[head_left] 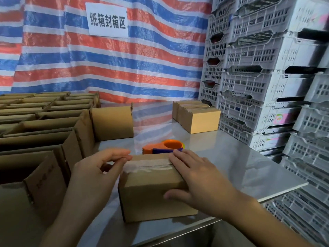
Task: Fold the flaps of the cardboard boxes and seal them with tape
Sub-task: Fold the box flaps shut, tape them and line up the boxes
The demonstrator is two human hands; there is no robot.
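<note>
The closed brown cardboard box [151, 198] has clear tape [149, 165] along its top seam, an orange tape dispenser [165, 147] just behind.

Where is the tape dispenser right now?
In the head view, the tape dispenser lies on the metal table near the middle, just behind the taped box at the front, with open boxes to its left.
</note>
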